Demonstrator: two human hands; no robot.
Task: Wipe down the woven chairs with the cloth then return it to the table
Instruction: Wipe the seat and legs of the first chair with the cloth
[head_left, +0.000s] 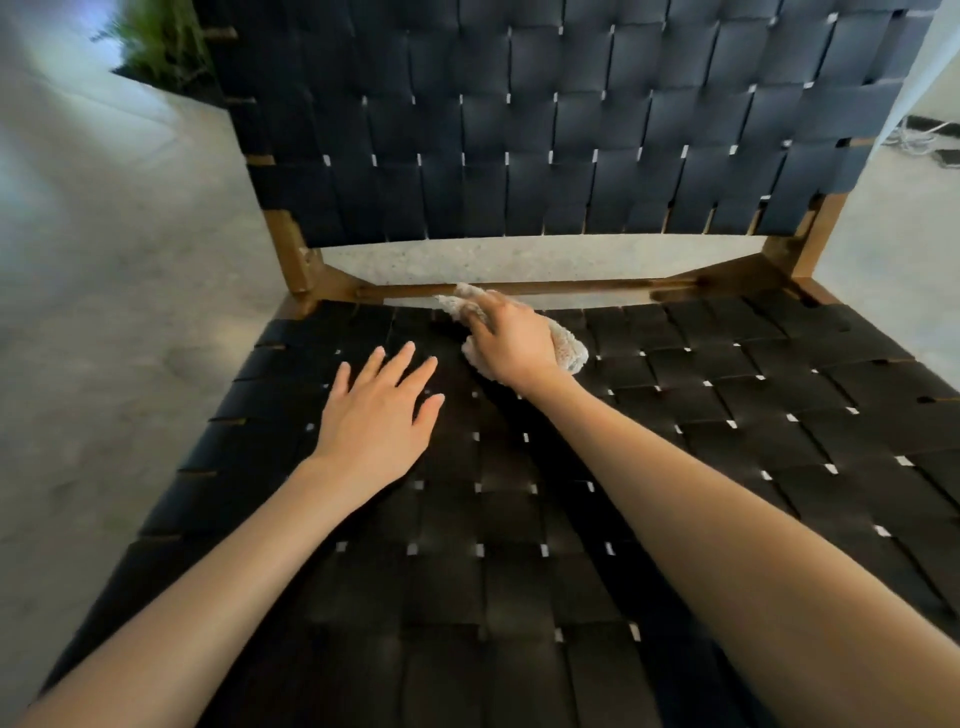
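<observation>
The right hand (511, 340) is gripping the pale cloth (569, 349) against the back of the woven chair (675, 441) seat, hiding most of it, while the left hand (376, 410) is lying flat, fingers spread, holding nothing, and the chair's top is running out of view.

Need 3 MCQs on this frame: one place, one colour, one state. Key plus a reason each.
1. Where is the cloth? A) at the back edge of the seat B) on the floor C) draped over the backrest top
2. What colour are the woven straps? A) white B) black C) red
3. How is the left hand? A) gripping the cloth B) a fist C) open, fingers spread

Key: 1 A, the right hand holds it beside the rear wooden rail; 2 B, every strap reads black; 3 C, straight fingers, nothing held.
</observation>
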